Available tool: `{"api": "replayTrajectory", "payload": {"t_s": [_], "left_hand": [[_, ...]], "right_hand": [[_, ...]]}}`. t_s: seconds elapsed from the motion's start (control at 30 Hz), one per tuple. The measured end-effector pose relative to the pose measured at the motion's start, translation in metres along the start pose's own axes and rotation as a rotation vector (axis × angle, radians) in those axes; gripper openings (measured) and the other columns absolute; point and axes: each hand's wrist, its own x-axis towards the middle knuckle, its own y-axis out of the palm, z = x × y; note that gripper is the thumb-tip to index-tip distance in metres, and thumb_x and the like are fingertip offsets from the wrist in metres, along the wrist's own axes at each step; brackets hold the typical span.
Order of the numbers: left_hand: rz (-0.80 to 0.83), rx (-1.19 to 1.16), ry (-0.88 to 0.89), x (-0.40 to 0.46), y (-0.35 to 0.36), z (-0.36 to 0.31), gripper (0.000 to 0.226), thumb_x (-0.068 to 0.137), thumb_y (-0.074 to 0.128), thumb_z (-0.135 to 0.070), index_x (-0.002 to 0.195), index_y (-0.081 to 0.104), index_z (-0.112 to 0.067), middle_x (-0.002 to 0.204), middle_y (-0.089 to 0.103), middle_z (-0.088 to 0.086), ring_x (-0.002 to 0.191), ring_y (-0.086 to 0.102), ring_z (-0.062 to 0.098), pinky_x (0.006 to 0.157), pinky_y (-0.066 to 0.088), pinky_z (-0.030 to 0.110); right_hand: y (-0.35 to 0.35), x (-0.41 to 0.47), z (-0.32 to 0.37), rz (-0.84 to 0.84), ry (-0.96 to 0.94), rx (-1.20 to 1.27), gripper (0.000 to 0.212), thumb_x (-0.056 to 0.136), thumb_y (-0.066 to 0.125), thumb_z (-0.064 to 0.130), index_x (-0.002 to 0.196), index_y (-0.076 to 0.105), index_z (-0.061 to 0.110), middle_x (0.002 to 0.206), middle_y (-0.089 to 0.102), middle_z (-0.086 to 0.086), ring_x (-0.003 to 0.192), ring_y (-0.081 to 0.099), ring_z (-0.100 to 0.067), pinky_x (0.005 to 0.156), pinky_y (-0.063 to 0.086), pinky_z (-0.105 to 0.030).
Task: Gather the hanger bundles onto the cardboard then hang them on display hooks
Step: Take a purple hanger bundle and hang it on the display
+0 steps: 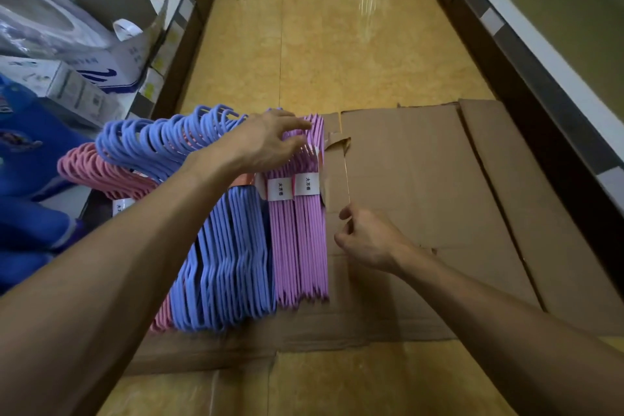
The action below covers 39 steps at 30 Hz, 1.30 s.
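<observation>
1. Stood on edge in a tight row on the left part of the cardboard point(422, 186): purple hanger bundles point(304, 240) at the right end, blue hanger bundles point(233, 263) beside them, a sliver of pink at the near left.
2. Wrapped with white paper labels point(293, 186) round the purple pair.
3. Rested across the hook ends of the purple and blue bundles: the left hand point(266, 142), fingers straight and spread, pressing rather than gripping.
4. Hovered just right of the purple bundles: the right hand point(366, 240), fingertips pinched together on what looked like a thin strand; hard to say for certain.
5. Not yet on the cardboard, by the look of it: more blue hooks and a pink hanger bundle point(98, 172) fanned out at the left, by the shelf point(175, 44).
6. Judged stage: gathering well advanced, not finished; hanging not started, no display hooks seen.
</observation>
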Motion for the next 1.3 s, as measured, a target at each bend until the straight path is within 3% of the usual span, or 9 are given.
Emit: {"api": "replayTrajectory", "payload": {"t_s": [0.17,0.27,0.37,0.47,0.57,0.63,0.8,1.17,1.3], "left_hand": [[0.034,0.122,0.097,0.002,0.0,0.015,0.066,0.094,0.04,0.002,0.151,0.039,-0.032,0.161,0.03,0.003,0.148,0.027,0.026,0.117,0.025,0.045],[0.058,0.143,0.109,0.002,-0.004,0.015,0.074,0.089,0.036,0.008,0.152,0.038,-0.032,0.162,0.028,0.002,0.146,0.028,0.028,0.116,0.025,0.046],[0.05,0.149,0.126,0.008,-0.005,0.012,0.073,0.089,0.036,0.007,0.15,0.041,-0.032,0.16,0.032,0.001,0.143,0.031,0.031,0.113,0.028,0.046],[0.055,0.15,0.142,0.016,-0.003,0.005,0.069,0.09,0.036,0.004,0.148,0.043,-0.032,0.16,0.034,-0.001,0.142,0.033,0.03,0.116,0.029,0.045],[0.07,0.182,0.13,0.02,0.0,-0.012,0.069,0.09,0.036,-0.003,0.15,0.037,-0.038,0.161,0.03,-0.007,0.141,0.031,0.03,0.111,0.033,0.051],[0.081,0.218,0.127,0.022,0.002,-0.023,0.068,0.092,0.037,-0.007,0.151,0.033,-0.041,0.162,0.027,-0.009,0.139,0.03,0.03,0.109,0.034,0.052],[0.08,0.226,0.14,0.026,0.006,-0.031,0.064,0.095,0.036,-0.009,0.151,0.033,-0.04,0.161,0.028,-0.008,0.137,0.031,0.029,0.106,0.035,0.05],[0.059,0.129,0.106,0.026,0.014,-0.023,0.066,0.09,0.039,-0.008,0.149,0.038,-0.038,0.161,0.028,-0.006,0.142,0.027,0.029,0.114,0.027,0.056],[0.004,0.02,0.07,0.022,0.022,-0.029,0.06,0.091,0.041,-0.012,0.147,0.043,-0.033,0.161,0.029,-0.005,0.145,0.025,0.028,0.115,0.026,0.054]], "right_hand": [[0.014,0.009,-0.001,0.029,0.047,0.048,0.058,0.096,0.063,0.03,0.146,0.036,0.017,0.134,0.055,-0.007,0.108,0.058,-0.018,0.091,0.053,-0.034],[0.022,0.011,0.0,0.033,0.053,0.099,0.065,0.095,0.065,0.033,0.147,0.031,0.016,0.138,0.051,-0.007,0.106,0.054,-0.015,0.09,0.051,-0.033],[0.03,0.015,0.002,0.012,0.065,0.097,0.072,0.093,0.067,0.039,0.149,0.028,0.016,0.142,0.048,-0.009,0.12,0.054,-0.022,0.097,0.049,-0.037],[0.037,0.024,0.01,-0.017,0.08,0.18,0.076,0.088,0.071,0.042,0.147,0.027,0.019,0.134,0.053,-0.007,0.112,0.057,-0.019,0.092,0.051,-0.036],[0.048,0.037,0.021,-0.086,0.086,0.283,0.089,0.074,0.078,0.048,0.144,0.028,0.023,0.133,0.053,-0.004,0.119,0.058,-0.028,0.096,0.054,-0.048],[0.055,0.041,0.031,-0.151,0.109,0.353,0.103,0.07,0.082,0.046,0.149,0.02,0.023,0.141,0.046,-0.006,0.128,0.052,-0.032,0.101,0.05,-0.055],[0.074,0.05,0.045,-0.287,0.24,0.316,0.129,0.07,0.082,0.054,0.156,-0.005,0.015,0.16,0.019,-0.013,0.141,0.035,-0.038,0.11,0.039,-0.057],[0.092,0.056,0.058,-0.334,0.355,0.208,0.133,0.071,0.083,0.051,0.154,-0.016,0.018,0.155,0.023,-0.014,0.138,0.036,-0.039,0.105,0.038,-0.053],[0.093,0.055,0.06,-0.405,0.307,0.211,0.114,0.084,0.074,0.046,0.153,-0.011,0.015,0.152,0.026,-0.014,0.134,0.042,-0.039,0.099,0.043,-0.049]]}}
